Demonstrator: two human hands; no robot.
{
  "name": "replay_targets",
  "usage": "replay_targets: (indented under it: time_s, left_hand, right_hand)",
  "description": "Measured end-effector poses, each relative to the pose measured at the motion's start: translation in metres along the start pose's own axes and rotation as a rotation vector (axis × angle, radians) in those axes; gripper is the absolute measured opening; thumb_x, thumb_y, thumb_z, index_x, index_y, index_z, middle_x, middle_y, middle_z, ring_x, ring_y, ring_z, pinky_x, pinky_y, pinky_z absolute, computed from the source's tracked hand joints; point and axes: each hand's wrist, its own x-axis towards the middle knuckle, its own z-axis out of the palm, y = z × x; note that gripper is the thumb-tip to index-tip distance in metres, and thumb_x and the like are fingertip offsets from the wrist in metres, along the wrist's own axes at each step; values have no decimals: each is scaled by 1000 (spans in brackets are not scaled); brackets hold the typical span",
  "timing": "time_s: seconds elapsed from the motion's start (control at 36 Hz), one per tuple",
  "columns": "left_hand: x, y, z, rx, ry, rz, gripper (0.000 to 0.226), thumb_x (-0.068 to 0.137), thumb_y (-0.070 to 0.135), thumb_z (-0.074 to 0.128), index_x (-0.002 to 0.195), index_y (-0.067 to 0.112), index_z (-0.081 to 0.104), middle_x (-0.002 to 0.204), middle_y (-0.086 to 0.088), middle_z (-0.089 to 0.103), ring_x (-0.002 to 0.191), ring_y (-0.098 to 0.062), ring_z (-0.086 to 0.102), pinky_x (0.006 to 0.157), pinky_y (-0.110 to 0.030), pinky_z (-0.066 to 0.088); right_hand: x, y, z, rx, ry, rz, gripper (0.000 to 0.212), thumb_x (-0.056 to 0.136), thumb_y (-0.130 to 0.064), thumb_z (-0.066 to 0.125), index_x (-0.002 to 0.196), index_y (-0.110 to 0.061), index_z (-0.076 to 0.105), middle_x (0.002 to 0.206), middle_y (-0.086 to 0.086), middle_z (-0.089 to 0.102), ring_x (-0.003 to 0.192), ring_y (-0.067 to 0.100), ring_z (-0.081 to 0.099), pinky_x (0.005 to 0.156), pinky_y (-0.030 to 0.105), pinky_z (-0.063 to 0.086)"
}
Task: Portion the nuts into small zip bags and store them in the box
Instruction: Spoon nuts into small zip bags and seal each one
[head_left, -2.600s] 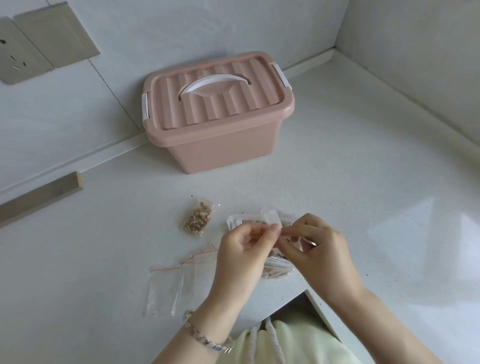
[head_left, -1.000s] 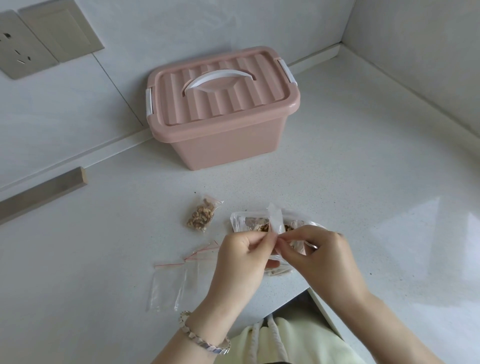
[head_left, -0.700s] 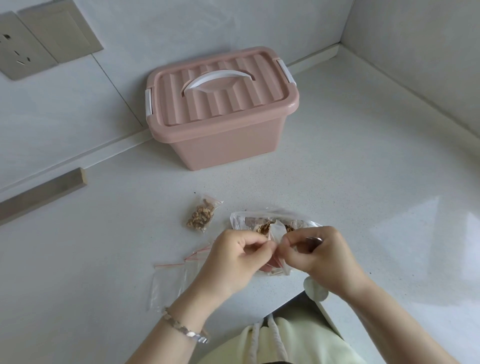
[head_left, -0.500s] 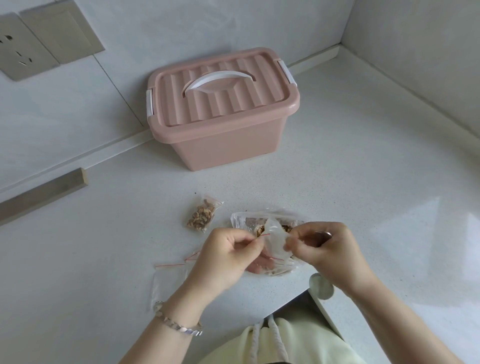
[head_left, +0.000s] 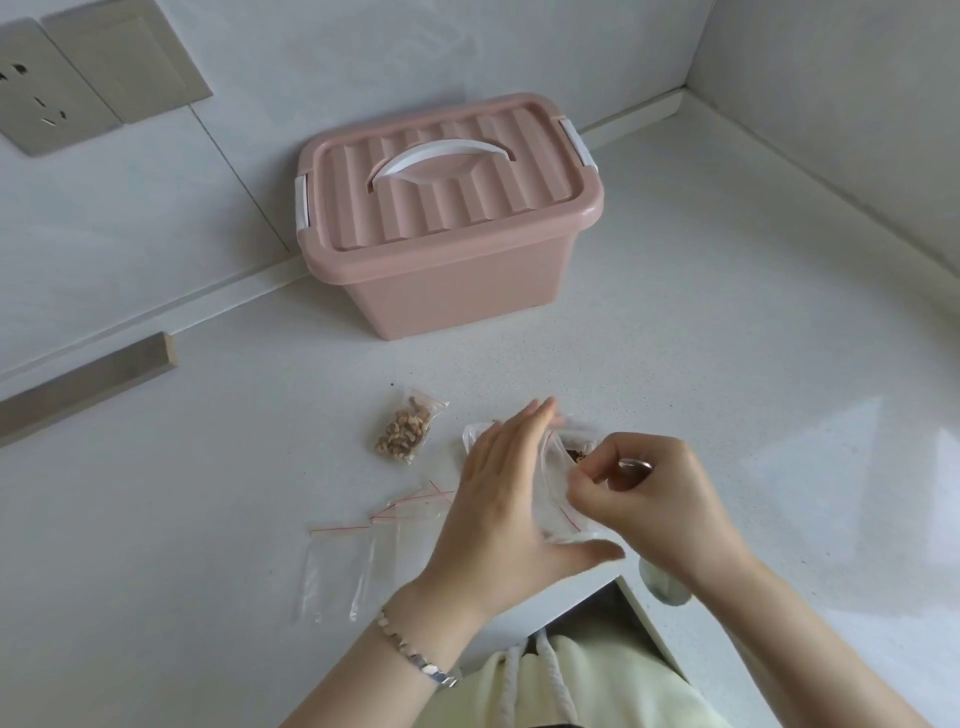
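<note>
Clear plastic small zip bag (head_left: 551, 486), lower centre, betw. both hands: right hand (head_left: 649, 499) pinches its rim w/ curled fingers; left hand (head_left: 498, 499) flat, fingers straight, against bag's frame-left side.

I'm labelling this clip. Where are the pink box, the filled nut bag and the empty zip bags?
pink box (head_left: 452, 296): head view, front wall.
filled nut bag (head_left: 402, 434): head view, its middle.
empty zip bags (head_left: 332, 566): head view, leftmost bag's middle.
</note>
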Motion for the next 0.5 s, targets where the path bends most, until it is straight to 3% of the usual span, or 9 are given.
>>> replay_targets:
  time_s: [0.08, 0.17, 0.28, 0.36, 0.42, 0.5]
  left_hand:
    - [4, 0, 4, 63, 133, 27, 70, 65, 52, 63, 123, 17, 42, 110, 3, 62, 108, -4, 47, 97, -35, 39]
    - [6, -3, 3, 84, 200, 62, 47, 64, 39, 63, 107, 23, 50, 96, 5, 65, 96, -5, 53, 93, -35, 41]
    - [4, -6, 2, 156, 273, 97, 30, 68, 37, 66, 91, 18, 60, 84, 6, 67, 84, -9, 57, 90, -28, 44]
    - [2, -11, -1, 196, 273, 21, 34, 71, 45, 65, 84, 14, 64, 78, 9, 66, 78, -4, 56, 77, -22, 45]
    - [-4, -18, -3, 204, 246, -61, 37, 70, 51, 64, 87, 18, 62, 76, 13, 64, 77, -3, 54, 74, -18, 43]
    - [-14, -27, -7, 140, 161, -283, 46, 67, 62, 61, 96, 27, 58, 82, 14, 65, 81, -3, 58, 71, -12, 42]
  right_hand:
    - [-1, 2, 1, -19, 17, 12, 25, 73, -4, 66, 52, -14, 57, 33, -17, 42, 36, 6, 32, 41, 8, 27]
    - [-2, 2, -1, -81, 39, -18, 21, 73, -6, 67, 56, -14, 59, 32, -18, 41, 34, 5, 37, 38, 9, 25]
    - [-2, 3, -1, -159, 73, -101, 17, 75, -11, 69, 60, -15, 63, 44, -20, 52, 41, -2, 46, 43, 7, 31]
    - [0, 5, -2, -180, 133, -163, 21, 83, -24, 66, 64, -15, 63, 58, -10, 56, 48, -3, 48, 48, 8, 33]
    - [2, 8, -6, -208, 166, -184, 39, 86, -42, 47, 65, -13, 62, 71, -4, 55, 54, -3, 50, 52, 9, 34]
    - [3, 16, -19, -200, 199, -180, 48, 87, -46, 28, 56, -20, 55, 76, -5, 52, 59, -3, 52, 59, 8, 35]
